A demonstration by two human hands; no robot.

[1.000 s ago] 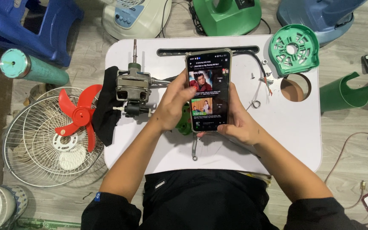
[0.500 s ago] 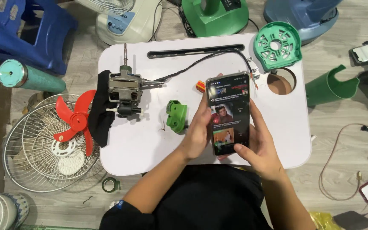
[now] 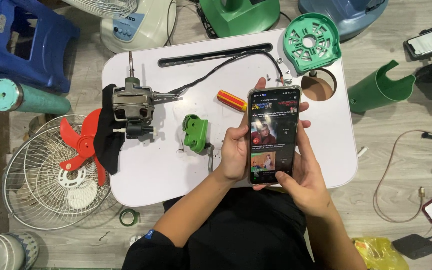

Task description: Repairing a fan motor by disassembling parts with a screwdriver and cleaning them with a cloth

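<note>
Both hands, left (image 3: pixel 236 152) and right (image 3: pixel 303 177), hold lit phone (image 3: pixel 273 135) above white table (image 3: pixel 166 170); fan motor (image 3: pixel 132 107) left.

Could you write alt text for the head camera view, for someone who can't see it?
Both hands, left and right, hold a phone over a white table; a fan motor, green part and screwdriver lie on it.
</note>
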